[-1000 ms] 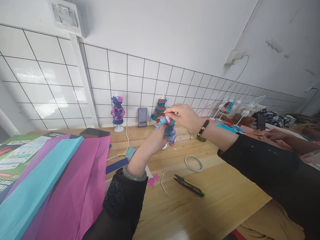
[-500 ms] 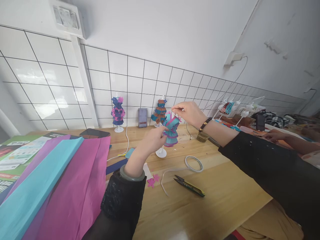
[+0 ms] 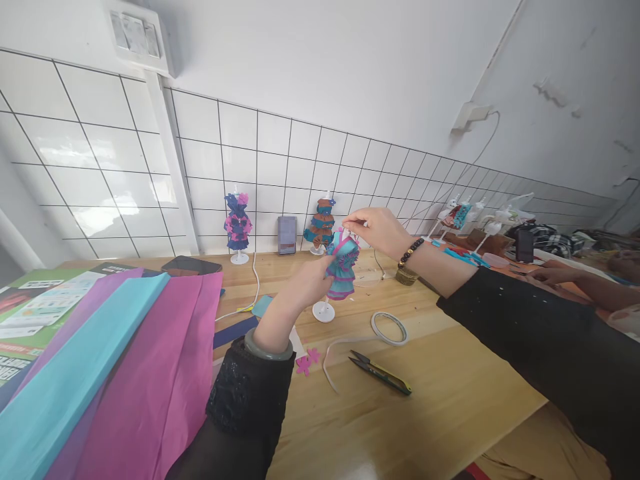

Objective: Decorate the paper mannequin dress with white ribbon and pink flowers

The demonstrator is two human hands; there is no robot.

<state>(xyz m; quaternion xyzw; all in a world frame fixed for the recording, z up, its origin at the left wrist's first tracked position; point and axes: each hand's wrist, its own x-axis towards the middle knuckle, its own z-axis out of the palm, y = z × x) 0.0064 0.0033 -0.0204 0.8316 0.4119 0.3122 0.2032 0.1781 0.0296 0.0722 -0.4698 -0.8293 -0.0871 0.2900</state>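
Observation:
A small white dress form (image 3: 324, 311) stands between my hands, clothed in a turquoise paper dress (image 3: 343, 273) with purple-pink trim. My left hand (image 3: 313, 283) has its fingers closed around the left side of the dress; the fingertips are partly hidden. At the top, my right hand (image 3: 373, 225) pinches the neck of the form between thumb and finger. Nearer to me lie a roll of white tape (image 3: 389, 329) with a loose strip, a pair of thread snips (image 3: 380, 372) and pink paper flowers (image 3: 303, 365).
Two more dressed forms, one blue and pink (image 3: 238, 223), one brown and teal (image 3: 320, 223), stand by the tiled wall with a phone (image 3: 287, 235). Crepe paper sheets (image 3: 145, 347) cover the left side. Far right, a co-worker's hand (image 3: 555, 273) is near other forms.
The dress form has turned a little and shifted slightly towards me, so the dress shows a different side. Both hands stay on it.

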